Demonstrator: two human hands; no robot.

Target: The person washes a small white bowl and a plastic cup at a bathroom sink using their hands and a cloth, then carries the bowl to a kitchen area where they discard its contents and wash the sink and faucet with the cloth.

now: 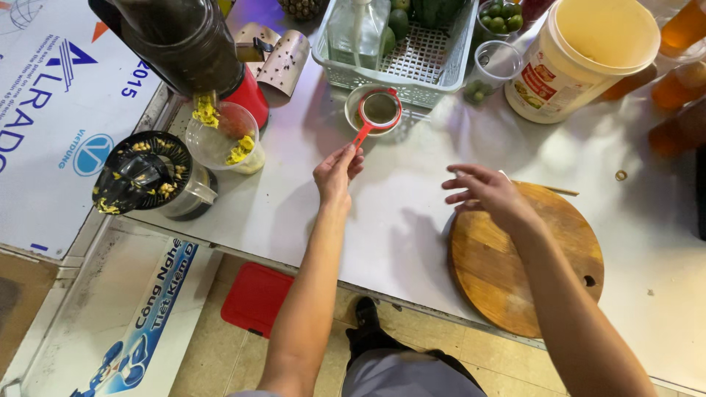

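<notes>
Fingers of the left hand [335, 173] reach toward the red handle of a small strainer [380, 109], touching or just short of its end; I cannot tell whether they have closed on it. The strainer rests on a small bowl [356, 110] on the white worktop [412, 220], just in front of a pale plastic basket [434, 66] that holds a clear bottle [358, 29] and green fruit. The right hand [485, 192] hovers over the near edge of a round wooden cutting board [529, 272], fingers spread loosely and holding nothing that I can make out.

As for the state of the work, judged from how things lie: the juicer [187, 44] at the far left has yellow pulp at its spout, a clear cup [220, 140] beneath it carries yellow bits, and a black lidded jug [147, 176] beside it is flecked with the same pulp, so pressing looks done or well on. The strainer seems to hold some dark liquid or residue, though it is too small to tell. The cutting board is bare, with nothing cut on it. A large tub [581, 59] with a yellow lid stands at the far right of the basket, beside an empty clear cup [496, 62] and a few small limes [476, 92]; these look untouched.
</notes>
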